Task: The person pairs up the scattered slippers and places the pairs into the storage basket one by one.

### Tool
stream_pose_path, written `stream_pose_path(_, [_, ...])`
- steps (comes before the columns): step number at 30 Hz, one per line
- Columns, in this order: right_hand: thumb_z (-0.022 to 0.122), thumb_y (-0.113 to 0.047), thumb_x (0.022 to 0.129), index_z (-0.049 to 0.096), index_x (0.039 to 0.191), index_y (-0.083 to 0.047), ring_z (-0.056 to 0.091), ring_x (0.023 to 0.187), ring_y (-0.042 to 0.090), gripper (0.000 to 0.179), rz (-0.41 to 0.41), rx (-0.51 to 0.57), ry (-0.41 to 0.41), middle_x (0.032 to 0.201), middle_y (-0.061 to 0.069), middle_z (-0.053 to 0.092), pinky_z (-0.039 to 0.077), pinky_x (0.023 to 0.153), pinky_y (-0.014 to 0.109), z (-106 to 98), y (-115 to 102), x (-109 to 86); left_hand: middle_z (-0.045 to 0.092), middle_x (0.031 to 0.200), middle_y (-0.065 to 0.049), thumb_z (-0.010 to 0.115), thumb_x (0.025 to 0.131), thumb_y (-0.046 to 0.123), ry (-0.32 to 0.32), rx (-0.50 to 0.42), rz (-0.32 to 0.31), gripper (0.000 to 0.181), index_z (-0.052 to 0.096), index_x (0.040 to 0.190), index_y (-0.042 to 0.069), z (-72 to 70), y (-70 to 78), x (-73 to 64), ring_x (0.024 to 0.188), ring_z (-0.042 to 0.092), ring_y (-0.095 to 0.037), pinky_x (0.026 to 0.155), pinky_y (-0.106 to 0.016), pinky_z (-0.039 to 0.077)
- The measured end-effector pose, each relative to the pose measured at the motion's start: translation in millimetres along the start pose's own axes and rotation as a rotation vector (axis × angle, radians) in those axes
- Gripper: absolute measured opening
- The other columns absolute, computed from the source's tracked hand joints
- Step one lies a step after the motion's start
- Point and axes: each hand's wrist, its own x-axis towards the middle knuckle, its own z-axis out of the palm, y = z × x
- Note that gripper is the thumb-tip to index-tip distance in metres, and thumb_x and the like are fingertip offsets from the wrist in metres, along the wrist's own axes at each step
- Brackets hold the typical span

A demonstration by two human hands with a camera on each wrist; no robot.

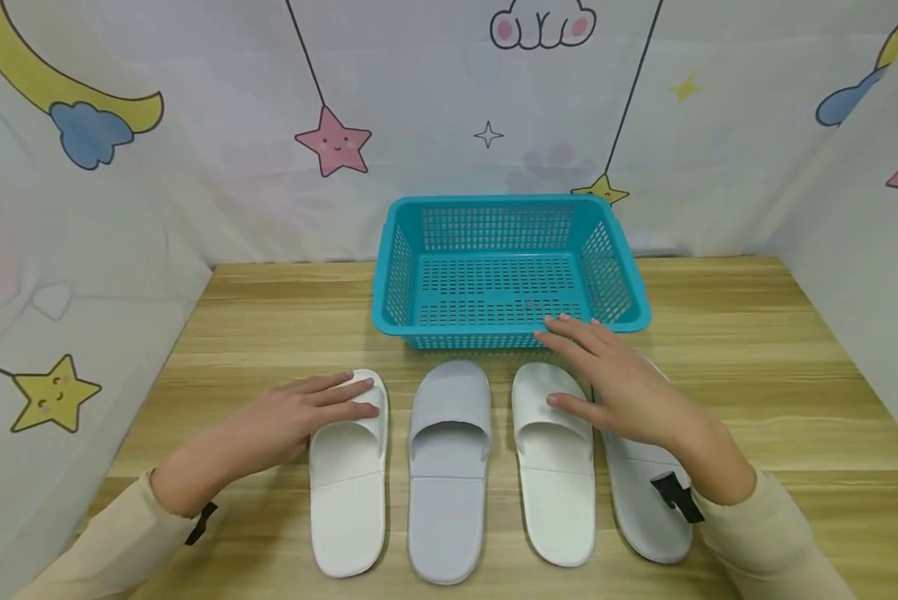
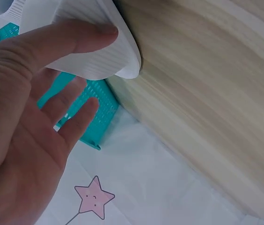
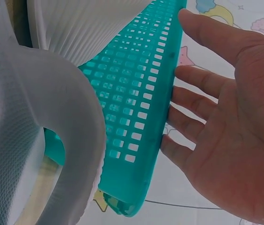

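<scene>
My left hand (image 1: 280, 425) is at the strap of the leftmost white slipper (image 1: 347, 517), fingers extended and overlapping it in the head view. In the left wrist view the thumb (image 2: 76, 40) lies across that ribbed strap, and the other fingers are spread. My right hand (image 1: 632, 392) is stretched out above the two right-hand slippers, holding nothing. Under it are a white slipper (image 1: 557, 508) and a grey slipper (image 1: 644, 500), whose strap is mostly hidden. A lilac-grey slipper (image 1: 447, 517) lies between the two white ones. All toes point away from me.
Behind the slippers stands a turquoise perforated basket (image 1: 509, 329) with nothing in it. The wood-grain table (image 1: 269, 308) carries everything. White cloth (image 1: 419, 83) printed with stars and clouds encloses the back and both sides.
</scene>
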Motion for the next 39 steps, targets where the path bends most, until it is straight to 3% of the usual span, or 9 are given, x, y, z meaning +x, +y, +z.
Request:
stream_pose_path(6, [0.080,-0.028,0.096,0.047,0.159,-0.006,0.041,0.152,0.040,0.074,0.029,-0.003,-0.004,0.164,0.017,0.045,0.025,0.126,0.061,0.0,-1.3,-1.7,0.058,0.156,-0.006,0.084,0.070,-0.020,-0.008,-0.020,0.023,0.091,0.063,0.146,0.025,-4.6,-1.9,-1.5,0.145,0.053,-0.037,0.106,-0.056,0.052])
stream_pose_path(13, [0.079,-0.031,0.098,0.046,0.160,-0.006,0.040,0.153,0.038,0.075,0.031,-0.009,-0.023,0.165,0.017,0.044,0.025,0.126,0.061,0.8,-3.8,3.5,0.057,0.157,-0.005,0.099,0.071,0.013,-0.005,-0.095,-0.016,0.091,0.058,0.151,0.031,-15.5,-3.2,-10.6,0.149,0.045,-0.039,0.110,-0.064,0.046])
stream_pose_path(21, [0.080,-0.033,0.097,0.045,0.160,-0.006,0.039,0.153,0.039,0.077,0.039,-0.012,-0.027,0.165,0.017,0.043,0.024,0.127,0.060,0.1,-3.2,0.7,0.055,0.158,-0.003,0.102,0.067,0.022,0.047,-0.077,0.021,0.099,0.054,0.153,0.035,-30.1,2.8,-8.7,0.145,0.050,-0.032,0.109,-0.066,0.042])
stream_pose_path(29, [0.080,-0.032,0.096,0.045,0.160,-0.006,0.040,0.153,0.039,0.077,0.030,-0.017,-0.009,0.165,0.016,0.043,0.026,0.125,0.061,0.5,-3.6,-2.6,0.053,0.159,0.001,0.102,0.069,0.024,0.068,-0.066,0.049,0.098,0.053,0.153,0.031,-41.7,22.1,-0.6,0.150,0.042,-0.030,0.108,-0.062,0.044])
stream_pose_path(39, [0.080,-0.033,0.097,0.045,0.160,-0.006,0.038,0.154,0.041,0.077,0.022,-0.021,-0.009,0.166,0.017,0.042,0.025,0.126,0.060,1.7,-1.9,-1.1,0.049,0.161,-0.002,0.099,0.069,0.034,0.087,-0.091,0.006,0.094,0.054,0.150,0.016,-45.0,34.4,10.4,0.150,0.044,-0.027,0.112,-0.055,0.044])
